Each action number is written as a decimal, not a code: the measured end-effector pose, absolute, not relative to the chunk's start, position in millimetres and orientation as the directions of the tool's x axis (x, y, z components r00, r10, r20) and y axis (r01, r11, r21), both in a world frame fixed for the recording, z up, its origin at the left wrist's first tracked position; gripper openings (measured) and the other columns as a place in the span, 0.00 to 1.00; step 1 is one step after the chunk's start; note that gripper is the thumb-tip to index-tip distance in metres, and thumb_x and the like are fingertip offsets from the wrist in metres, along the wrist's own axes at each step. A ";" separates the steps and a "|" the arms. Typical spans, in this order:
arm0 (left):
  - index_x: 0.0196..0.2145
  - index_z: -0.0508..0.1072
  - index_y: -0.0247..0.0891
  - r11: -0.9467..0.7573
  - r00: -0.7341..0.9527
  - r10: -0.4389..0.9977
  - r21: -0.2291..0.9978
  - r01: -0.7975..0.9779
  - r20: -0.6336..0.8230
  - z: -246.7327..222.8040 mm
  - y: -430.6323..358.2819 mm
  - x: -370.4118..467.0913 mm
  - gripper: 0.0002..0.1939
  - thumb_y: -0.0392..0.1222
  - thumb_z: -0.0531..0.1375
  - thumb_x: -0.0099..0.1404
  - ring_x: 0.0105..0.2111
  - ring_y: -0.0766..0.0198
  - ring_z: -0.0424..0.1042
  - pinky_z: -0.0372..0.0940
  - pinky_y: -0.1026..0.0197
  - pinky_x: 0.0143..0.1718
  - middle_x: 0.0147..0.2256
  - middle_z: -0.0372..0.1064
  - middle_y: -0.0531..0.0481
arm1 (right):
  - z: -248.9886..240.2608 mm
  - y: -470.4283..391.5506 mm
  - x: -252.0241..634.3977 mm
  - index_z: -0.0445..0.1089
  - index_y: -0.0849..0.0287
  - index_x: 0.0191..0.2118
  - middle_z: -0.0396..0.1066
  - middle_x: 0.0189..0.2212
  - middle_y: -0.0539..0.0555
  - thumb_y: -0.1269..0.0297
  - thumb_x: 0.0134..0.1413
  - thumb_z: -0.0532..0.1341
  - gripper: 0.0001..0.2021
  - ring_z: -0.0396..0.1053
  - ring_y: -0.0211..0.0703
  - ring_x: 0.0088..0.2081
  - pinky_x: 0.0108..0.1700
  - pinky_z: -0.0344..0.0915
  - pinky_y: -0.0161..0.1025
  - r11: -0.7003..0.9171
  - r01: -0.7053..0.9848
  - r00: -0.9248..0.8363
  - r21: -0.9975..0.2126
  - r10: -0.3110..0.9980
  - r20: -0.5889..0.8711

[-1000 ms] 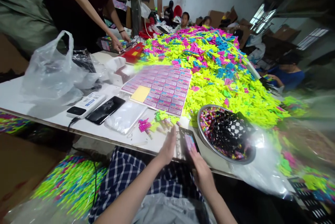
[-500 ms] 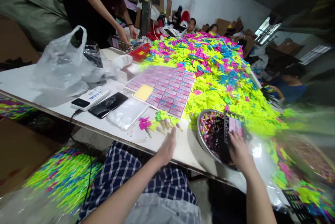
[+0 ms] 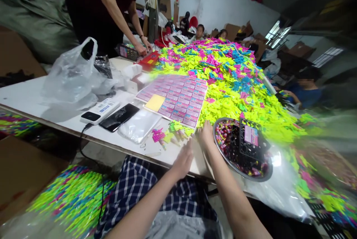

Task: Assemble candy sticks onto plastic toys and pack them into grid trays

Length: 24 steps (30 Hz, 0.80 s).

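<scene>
My left hand (image 3: 183, 160) is at the table's front edge, just below a small group of green and pink plastic pieces (image 3: 178, 129); its fingers look extended and together, and whether they hold anything is unclear. Beside it on the right, my right hand (image 3: 205, 134) reaches to the edge of the yellow pieces (image 3: 223, 107), its fingertips partly hidden. Right of that hand stands a metal bowl (image 3: 270, 175) of small colourful wrapped items. A black perforated tray (image 3: 247, 149) with a pink label (image 3: 251, 135) rests in the bowl. Behind my hands lies a sheet of pink labels (image 3: 182, 99).
On the white table (image 3: 33, 95) are a plastic bag (image 3: 72, 75), a white device (image 3: 97, 111) with a cable, a black phone (image 3: 119, 117) and clear bags (image 3: 139, 123). A person (image 3: 111, 4) works at the back left near a red box (image 3: 149, 61).
My right hand has let go of the black tray and moved left out of the bowl, close to my left hand. The view has shifted slightly.
</scene>
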<state>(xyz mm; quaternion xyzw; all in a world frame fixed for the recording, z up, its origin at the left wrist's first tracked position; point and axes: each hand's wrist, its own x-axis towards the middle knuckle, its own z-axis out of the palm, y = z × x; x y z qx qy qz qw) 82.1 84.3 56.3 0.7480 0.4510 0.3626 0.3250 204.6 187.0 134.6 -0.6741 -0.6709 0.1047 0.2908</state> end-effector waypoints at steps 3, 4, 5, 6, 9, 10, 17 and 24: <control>0.61 0.26 0.40 -0.340 0.302 0.926 0.845 0.412 0.225 56.8 83.0 81.0 0.29 0.44 0.37 0.67 0.62 0.60 0.33 0.37 0.51 0.62 0.63 0.26 0.48 | 105.5 220.1 204.0 0.60 0.71 0.48 0.61 0.46 0.68 0.76 0.49 0.45 0.20 0.56 0.51 0.51 0.52 0.51 0.47 -0.036 0.811 0.249 -0.584 0.924 0.289; 0.61 0.27 0.40 -0.325 0.295 0.931 0.859 0.397 0.216 57.0 82.3 80.4 0.29 0.45 0.37 0.67 0.62 0.60 0.34 0.36 0.51 0.62 0.63 0.26 0.49 | 100.0 226.0 205.9 0.61 0.69 0.47 0.63 0.43 0.66 0.76 0.49 0.45 0.18 0.58 0.50 0.48 0.51 0.53 0.46 -0.052 0.793 0.288 -0.607 0.910 0.299; 0.61 0.27 0.41 -0.311 0.289 0.934 0.872 0.379 0.208 57.2 81.4 79.7 0.29 0.45 0.37 0.67 0.62 0.59 0.34 0.36 0.50 0.62 0.63 0.26 0.49 | 96.5 229.4 207.5 0.61 0.68 0.44 0.63 0.40 0.64 0.75 0.49 0.44 0.17 0.59 0.49 0.45 0.49 0.54 0.46 -0.051 0.775 0.313 -0.630 0.897 0.312; 0.61 0.28 0.41 -0.302 0.289 0.936 0.883 0.359 0.202 57.6 80.5 78.7 0.29 0.46 0.37 0.67 0.62 0.59 0.34 0.36 0.50 0.62 0.63 0.26 0.50 | 94.7 230.7 208.5 0.62 0.67 0.42 0.64 0.38 0.63 0.74 0.50 0.44 0.16 0.60 0.48 0.43 0.48 0.55 0.45 -0.033 0.759 0.322 -0.650 0.887 0.332; 0.61 0.29 0.41 -0.301 0.302 0.930 0.907 0.294 0.211 60.0 77.6 75.7 0.29 0.47 0.37 0.67 0.62 0.59 0.32 0.35 0.51 0.62 0.63 0.24 0.51 | 98.3 224.5 206.1 0.64 0.65 0.38 0.64 0.35 0.61 0.69 0.51 0.48 0.12 0.60 0.48 0.41 0.47 0.56 0.47 0.100 0.720 0.277 -0.687 0.866 0.417; 0.61 0.30 0.41 -0.305 0.303 0.928 0.912 0.274 0.219 61.2 76.9 74.9 0.29 0.47 0.37 0.67 0.62 0.59 0.32 0.34 0.51 0.62 0.63 0.24 0.51 | 101.7 220.0 203.5 0.65 0.65 0.37 0.64 0.36 0.61 0.67 0.51 0.49 0.11 0.60 0.48 0.42 0.48 0.56 0.47 0.158 0.705 0.247 -0.692 0.859 0.448; 0.62 0.32 0.40 -0.365 0.271 0.912 0.912 0.186 0.310 65.3 79.3 75.0 0.28 0.45 0.38 0.66 0.62 0.56 0.29 0.33 0.50 0.62 0.63 0.22 0.52 | 135.5 179.9 178.1 0.63 0.58 0.44 0.66 0.41 0.56 0.62 0.58 0.48 0.12 0.64 0.41 0.45 0.48 0.60 0.41 0.430 0.515 0.078 -0.741 0.838 0.541; 0.62 0.31 0.40 -0.369 0.265 0.913 0.905 0.214 0.309 54.6 85.2 79.2 0.29 0.44 0.38 0.66 0.62 0.57 0.28 0.32 0.50 0.62 0.63 0.22 0.51 | 138.6 172.4 181.9 0.59 0.59 0.46 0.65 0.41 0.57 0.61 0.59 0.46 0.13 0.64 0.43 0.44 0.46 0.61 0.43 0.390 0.528 0.088 -0.754 0.858 0.505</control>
